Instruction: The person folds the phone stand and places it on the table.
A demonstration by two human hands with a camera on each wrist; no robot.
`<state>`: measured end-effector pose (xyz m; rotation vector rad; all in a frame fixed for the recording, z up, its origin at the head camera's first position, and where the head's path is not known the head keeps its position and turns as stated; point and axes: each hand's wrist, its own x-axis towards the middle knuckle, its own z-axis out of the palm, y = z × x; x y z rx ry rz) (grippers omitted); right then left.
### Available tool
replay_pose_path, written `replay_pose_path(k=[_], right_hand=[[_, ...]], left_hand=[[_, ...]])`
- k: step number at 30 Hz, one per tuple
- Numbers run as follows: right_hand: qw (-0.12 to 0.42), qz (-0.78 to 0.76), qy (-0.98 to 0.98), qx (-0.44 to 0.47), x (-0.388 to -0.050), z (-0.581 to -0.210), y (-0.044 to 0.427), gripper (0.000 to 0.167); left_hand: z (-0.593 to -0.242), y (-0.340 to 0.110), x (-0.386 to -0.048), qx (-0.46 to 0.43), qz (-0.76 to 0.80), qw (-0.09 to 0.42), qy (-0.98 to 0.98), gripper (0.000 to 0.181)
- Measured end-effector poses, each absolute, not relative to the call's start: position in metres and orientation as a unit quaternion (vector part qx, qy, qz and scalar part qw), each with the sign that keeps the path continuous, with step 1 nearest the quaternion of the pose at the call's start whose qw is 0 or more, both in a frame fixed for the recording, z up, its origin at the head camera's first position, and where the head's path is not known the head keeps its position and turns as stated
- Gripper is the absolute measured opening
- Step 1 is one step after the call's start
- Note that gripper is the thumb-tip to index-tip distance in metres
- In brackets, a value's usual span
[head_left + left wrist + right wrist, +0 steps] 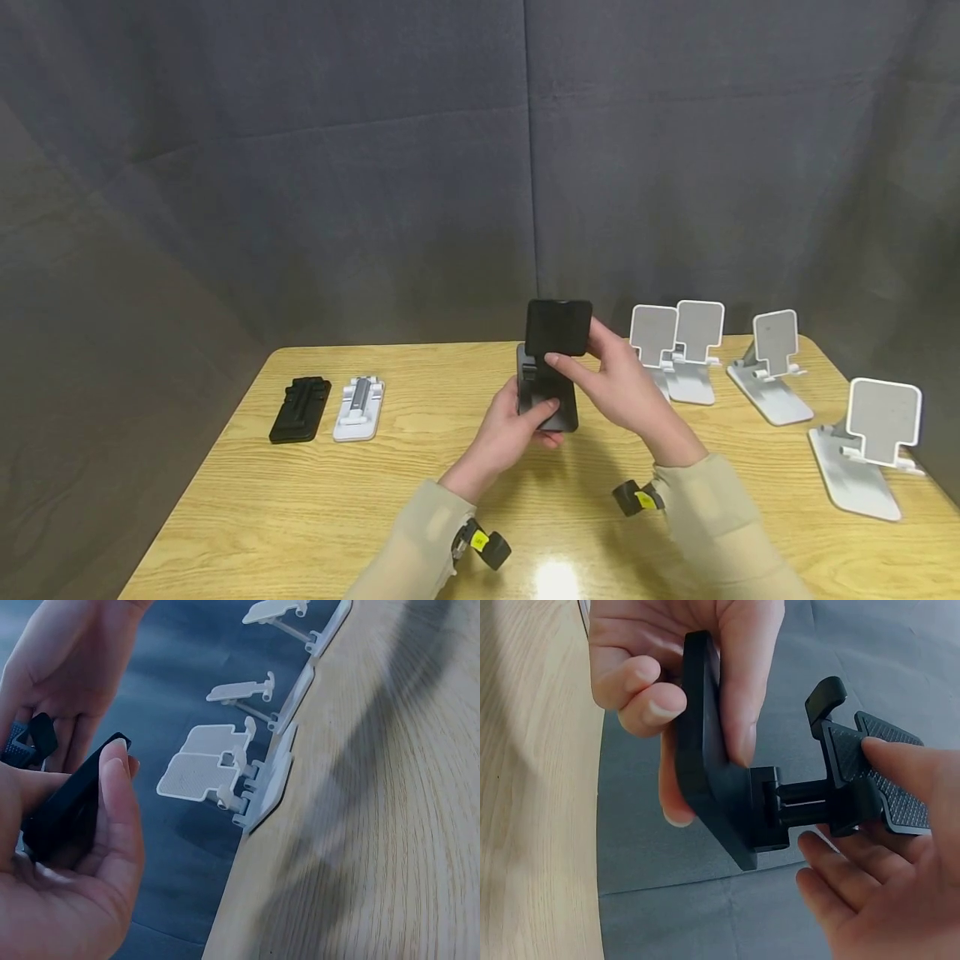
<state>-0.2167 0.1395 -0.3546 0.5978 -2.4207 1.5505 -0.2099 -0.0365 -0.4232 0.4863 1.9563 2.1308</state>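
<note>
A black phone stand is held up above the table, its base [546, 400] low and its square plate [558, 327] above. The left hand [517, 425] grips the base, thumb on its face. At the plate's right and lower edge is the right hand [618, 383], holding it between thumb and fingers. In the right wrist view, a hinged arm [802, 802] joins the base [705, 750] to the textured plate [900, 776], which the right hand [892, 862] pinches. The left wrist view shows the left hand [82, 877] around the base [75, 799].
Unfolded white stands [776, 342] with grey plates stand along the table's right side, the nearest [885, 421] towards the front. On the left lie a folded black stand [300, 410] and a folded white one [359, 408]. Behind the table [247, 517] hangs a dark curtain [375, 183].
</note>
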Motion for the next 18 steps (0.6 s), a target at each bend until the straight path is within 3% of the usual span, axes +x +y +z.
replay_pose_path(k=[18], right_hand=[[0.104,0.531,-0.818,0.194,-0.2196,-0.3521,0.1443,0.039]], left_hand=[[-0.4209,-0.0322,-0.2065,0.178,0.728,0.090,0.656,0.037]])
